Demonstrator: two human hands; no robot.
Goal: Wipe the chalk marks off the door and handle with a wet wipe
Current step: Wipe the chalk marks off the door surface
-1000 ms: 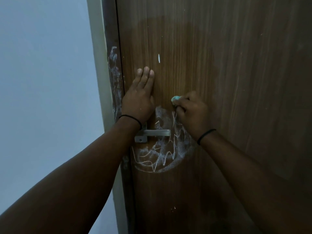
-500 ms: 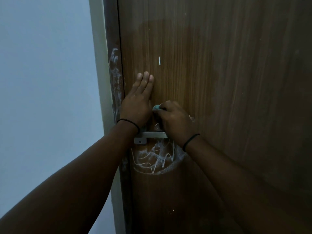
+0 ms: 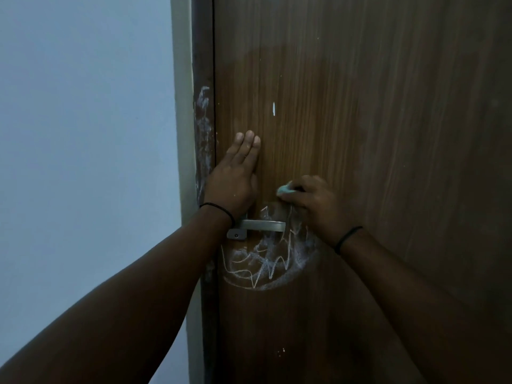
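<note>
A brown wooden door (image 3: 374, 134) fills the right of the view. Its metal lever handle (image 3: 263, 225) sits low at the left edge. White chalk scribbles (image 3: 266, 264) cover the wood around and below the handle. My left hand (image 3: 235, 178) lies flat on the door just above the handle, fingers straight and together. My right hand (image 3: 313, 203) is closed on a bunched pale green wet wipe (image 3: 285, 190), pressed on the door up and to the right of the handle. A short white chalk dash (image 3: 274, 108) sits higher up.
The dark door frame (image 3: 203, 134) to the left carries smeared chalk (image 3: 203, 126) along its length. Beyond it is a pale blue wall (image 3: 83, 134). A few white specks (image 3: 281, 351) dot the lower door.
My right hand with the wipe swept left over the handle and has come back right and slightly up. Chalk just above the handle looks thinner. My left hand stayed flat.
</note>
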